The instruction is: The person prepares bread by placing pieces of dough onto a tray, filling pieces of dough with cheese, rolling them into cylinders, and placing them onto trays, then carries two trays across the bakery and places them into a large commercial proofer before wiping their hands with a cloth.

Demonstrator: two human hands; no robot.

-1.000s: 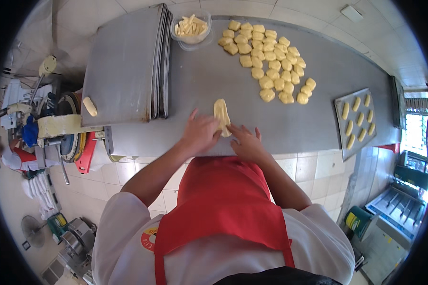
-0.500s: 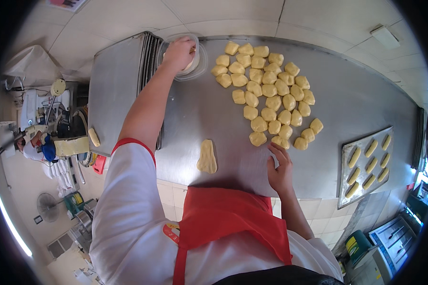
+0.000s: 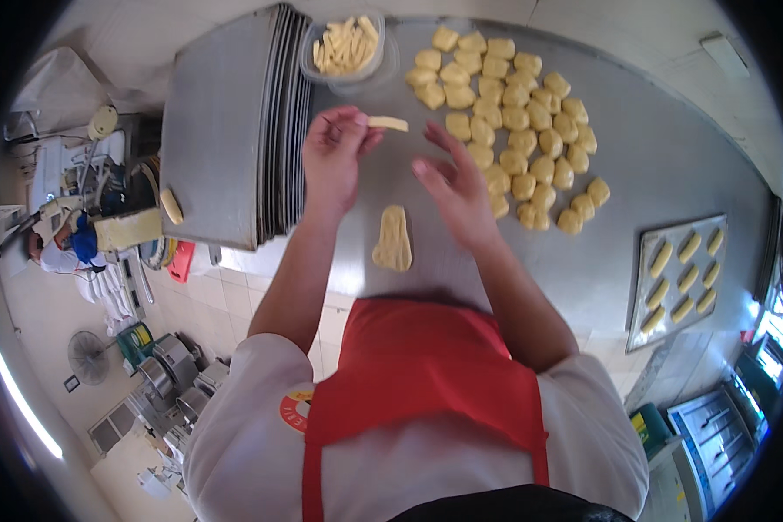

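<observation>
Between thumb and fingers, my left hand (image 3: 337,148) pinches one end of a pale yellow stick (image 3: 388,123), perhaps cheese, above the steel table. My right hand (image 3: 451,178) is raised just right of the stick's free end, fingers apart and holding nothing. Below both hands a flattened, elongated piece of dough (image 3: 393,239) lies on the table, touched by neither. Several round dough balls (image 3: 513,117) cluster to the right of my right hand. A clear plastic container (image 3: 350,48) of similar sticks stands at the far left of the table.
A stack of metal trays (image 3: 226,122) stands left of my left arm, with one shaped dough piece (image 3: 171,206) on top. At the right, a baking tray (image 3: 679,278) bears several shaped dough pieces. The steel table's (image 3: 600,261) front edge runs before my red apron.
My left hand has come out of the container, nearer to me, with a stick in it. My right hand has left the dough balls' near edge and risen toward the stick.
</observation>
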